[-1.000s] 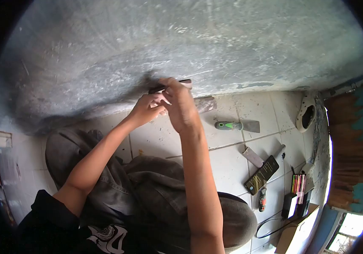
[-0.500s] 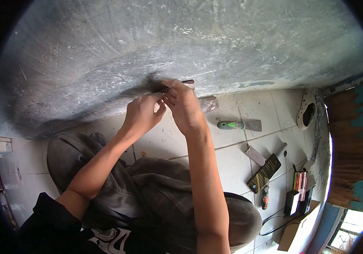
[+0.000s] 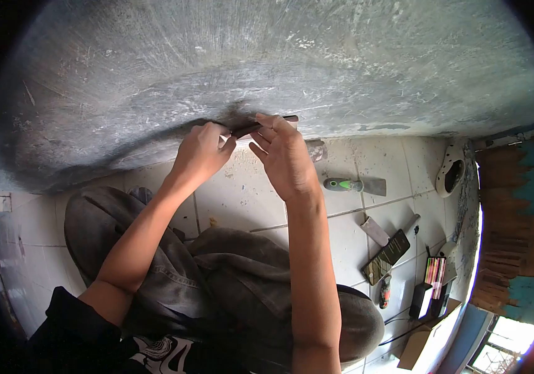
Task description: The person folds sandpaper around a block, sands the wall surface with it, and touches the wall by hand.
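Close to the scuffed grey wall (image 3: 229, 81), both hands are on a dark strip that looks like folded sandpaper (image 3: 246, 131). My left hand (image 3: 203, 149) pinches its left end between thumb and fingers. Around its right part is my right hand (image 3: 285, 153), thumb on the upper side and fingers below, partly loose. The strip's brownish far end shows beyond the right hand. Just right of my right wrist, a worn scrap (image 3: 317, 150) lies on the floor by the wall's foot.
On the white tiled floor (image 3: 235, 199) lie a green-and-grey putty knife (image 3: 355, 186), another scraper (image 3: 375, 230), a phone (image 3: 386, 257) and an orange-handled tool (image 3: 384, 292). A beige clog (image 3: 450, 171), a cardboard box (image 3: 418, 346) and cables are at the right. My bent legs (image 3: 229, 262) are below.
My hands have moved apart, the right one shifting to the right. More of the dark strip now shows between them. The camera view has shifted slightly.
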Tool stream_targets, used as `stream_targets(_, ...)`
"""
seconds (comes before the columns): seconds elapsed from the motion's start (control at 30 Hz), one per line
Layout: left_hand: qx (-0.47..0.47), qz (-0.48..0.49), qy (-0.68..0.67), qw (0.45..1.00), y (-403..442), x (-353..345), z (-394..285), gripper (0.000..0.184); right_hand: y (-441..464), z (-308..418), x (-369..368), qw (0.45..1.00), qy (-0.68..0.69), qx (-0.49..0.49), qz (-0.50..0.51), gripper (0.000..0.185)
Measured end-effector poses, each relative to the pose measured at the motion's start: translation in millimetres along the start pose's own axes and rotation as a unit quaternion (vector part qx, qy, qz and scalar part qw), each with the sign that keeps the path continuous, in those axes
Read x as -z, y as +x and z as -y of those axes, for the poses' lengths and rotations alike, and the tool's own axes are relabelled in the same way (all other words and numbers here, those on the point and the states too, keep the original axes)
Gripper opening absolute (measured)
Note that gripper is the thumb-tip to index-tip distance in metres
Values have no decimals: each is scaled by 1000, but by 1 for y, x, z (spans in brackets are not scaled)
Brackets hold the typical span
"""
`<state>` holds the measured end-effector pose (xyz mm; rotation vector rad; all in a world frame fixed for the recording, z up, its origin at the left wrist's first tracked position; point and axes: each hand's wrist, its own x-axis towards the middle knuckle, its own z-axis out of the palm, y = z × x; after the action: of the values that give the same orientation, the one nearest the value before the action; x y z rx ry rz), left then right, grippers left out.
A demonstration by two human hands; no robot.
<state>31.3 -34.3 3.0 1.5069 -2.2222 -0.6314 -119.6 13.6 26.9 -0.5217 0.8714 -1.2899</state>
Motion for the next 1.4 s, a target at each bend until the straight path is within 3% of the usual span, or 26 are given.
stream_targets(0.07,22,25,-35,999,2,1,1,23,1,-1,1,1000,-1,-3,-1,52)
stream_targets(0.13,-28,-7,-26,999,2,-1,2,23,3,-2,3,1000,-1,-5,-2,52)
stream_targets(0.57,-29,-52,-5,998,0,-1,-6,29,1,0,1,1000,-2,-8,12,56)
stream_targets(0.67,1,-4,-14,1000,4,0,-2,29,1,1,2,1000,-8,-10,16,59)
stream_targets(0.73,124,106,-209,964,7,4,1,31,2,-1,4,1000,-10,-9,19,60)
stream_targets(0.87,157,148,-224,950,6,11,-8,35,3,-1,4,1000,-10,-13,13,61)
stream_targets(1.2,145,150,-284,936,1,-8,-5,45,3,-3,6,1000,-1,-4,25,60)
stream_targets(1.3,194,143,-353,904,-1,-10,-9,42,4,-4,6,999,18,7,38,61)
stream_targets(1.37,296,169,-558,756,-5,-9,-15,36,2,-1,3,999,20,3,35,62)
stream_targets(1.4,329,149,-585,726,-9,-8,-23,24,1,1,1,999,22,0,32,63)
